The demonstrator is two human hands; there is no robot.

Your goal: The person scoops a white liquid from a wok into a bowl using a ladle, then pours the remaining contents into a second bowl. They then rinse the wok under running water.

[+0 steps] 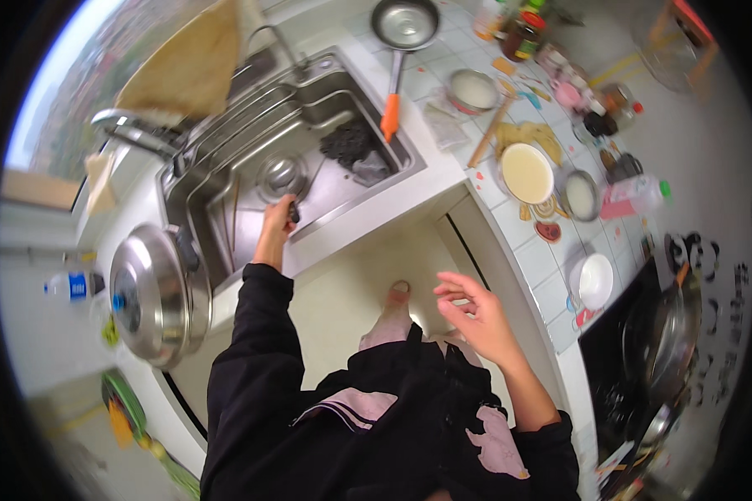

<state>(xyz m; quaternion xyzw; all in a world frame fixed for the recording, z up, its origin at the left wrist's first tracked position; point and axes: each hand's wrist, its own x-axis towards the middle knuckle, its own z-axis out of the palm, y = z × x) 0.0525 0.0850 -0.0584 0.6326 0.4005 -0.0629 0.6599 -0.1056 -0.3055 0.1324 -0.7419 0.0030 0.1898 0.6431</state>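
Observation:
My left hand (pixel 278 220) is over the near side of the stainless steel sink (pixel 332 222), closed on a small black object (pixel 294 212), perhaps a handle; what it belongs to is hidden. Just beyond the hand lies the round metal drain (pixel 282 175). Thin sticks (pixel 234 213) rest in the sink's left part. A dark, lumpy mass (pixel 346 141) and a crumpled grey piece (pixel 371 169) lie at its right end. My right hand (pixel 476 310) hangs in the air before the cabinets, fingers loosely bent and apart, holding nothing.
A large lidded steel pot (pixel 153 294) stands left of the sink. On the right counter are a frying pan (pixel 405 24) with an orange handle end, a bowl of pale yellow liquid (pixel 526 173), a rolling pin (pixel 491 131) and a white bowl (pixel 595 281). A wok (pixel 673 341) sits on the black hob.

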